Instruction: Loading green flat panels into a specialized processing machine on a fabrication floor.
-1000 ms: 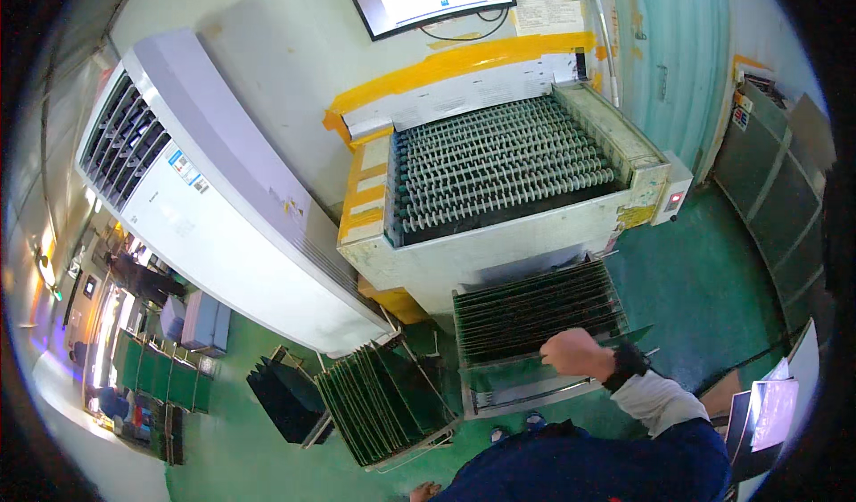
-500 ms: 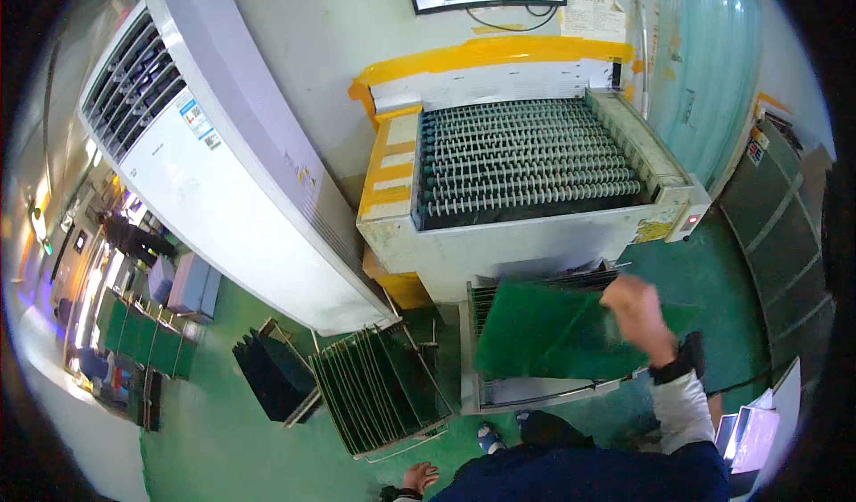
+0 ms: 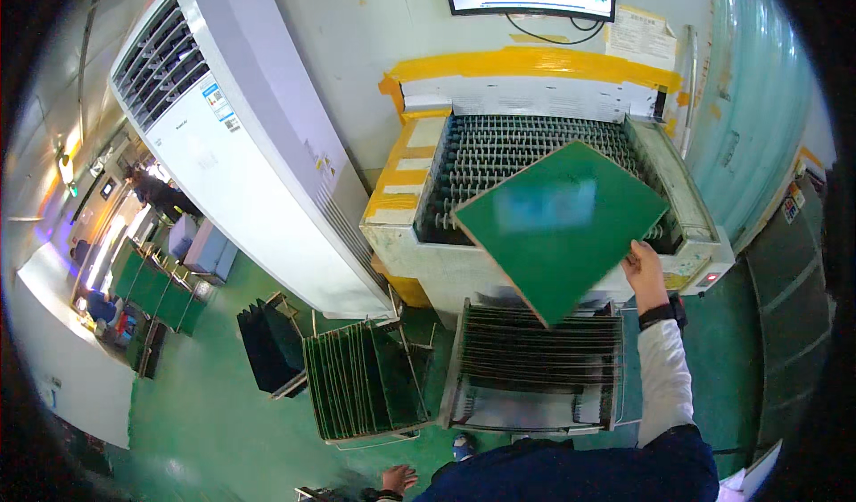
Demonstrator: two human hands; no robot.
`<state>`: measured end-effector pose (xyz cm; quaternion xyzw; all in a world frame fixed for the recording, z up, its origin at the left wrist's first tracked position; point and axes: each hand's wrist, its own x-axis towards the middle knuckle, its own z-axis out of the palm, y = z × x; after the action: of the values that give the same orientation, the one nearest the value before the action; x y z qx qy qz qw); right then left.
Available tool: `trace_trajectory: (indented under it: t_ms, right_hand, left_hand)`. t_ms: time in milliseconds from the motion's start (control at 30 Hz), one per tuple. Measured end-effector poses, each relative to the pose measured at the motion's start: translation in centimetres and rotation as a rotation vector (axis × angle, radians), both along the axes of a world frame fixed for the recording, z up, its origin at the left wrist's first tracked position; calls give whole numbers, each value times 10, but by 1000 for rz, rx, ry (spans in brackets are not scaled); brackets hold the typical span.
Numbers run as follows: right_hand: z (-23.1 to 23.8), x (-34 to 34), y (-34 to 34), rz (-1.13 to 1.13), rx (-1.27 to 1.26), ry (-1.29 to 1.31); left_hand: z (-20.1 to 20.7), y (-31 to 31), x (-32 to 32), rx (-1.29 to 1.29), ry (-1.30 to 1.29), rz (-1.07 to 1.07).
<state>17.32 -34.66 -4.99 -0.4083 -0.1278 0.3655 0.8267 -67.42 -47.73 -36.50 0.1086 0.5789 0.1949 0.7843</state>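
A glossy green circuit board panel point(image 3: 562, 226) hangs tilted in the air, over the front edge of the roller conveyor machine point(image 3: 522, 261). My right hand point(image 3: 644, 272) pinches its right-hand edge near the corner. Below it, a slotted rack point(image 3: 450, 373) stands in front of the machine, with several boards upright in its far part. Low in the picture, my left hand point(image 3: 399, 478) is near my body with its fingers apart, holding nothing. No board touches it.
Left of the slotted rack stands a wire rack point(image 3: 361, 382) full of green boards, with dark panels point(image 3: 269, 346) beyond it. A tall white air conditioner point(image 3: 259, 181) rises at the left. Grey panels point(image 3: 789, 279) lean at the right. A person point(image 3: 160, 194) works far left.
My right hand has lifted the green circuit board panel from over the slotted rack, up and away toward the rollers. The rack's inside now shows. The view has shifted somewhat.
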Motion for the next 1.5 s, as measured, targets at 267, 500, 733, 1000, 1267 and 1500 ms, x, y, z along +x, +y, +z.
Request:
trace_trajectory:
  t_ms: [267,500,733,1000,1267,1500]
  right_hand:
    - [12,22,105,66,44,129]
    - [45,21,142,278,-426,-284]
    - [44,-14,195,-193,-684,-1606]
    - [49,14,225,-6,-1071,-1729]
    - [40,39,240,45,-1126,-1751]
    - [41,-71,157,30,-192,-1796]
  left_hand:
    - [96,-14,108,116,334,-40]
    - [50,-75,85,165,193,185]
    - [51,-76,69,-60,48,268]
    - [124,-98,124,-14,367,225]
    - [102,-167,126,510,529,-177]
    - [107,-125,152,219,521,149]
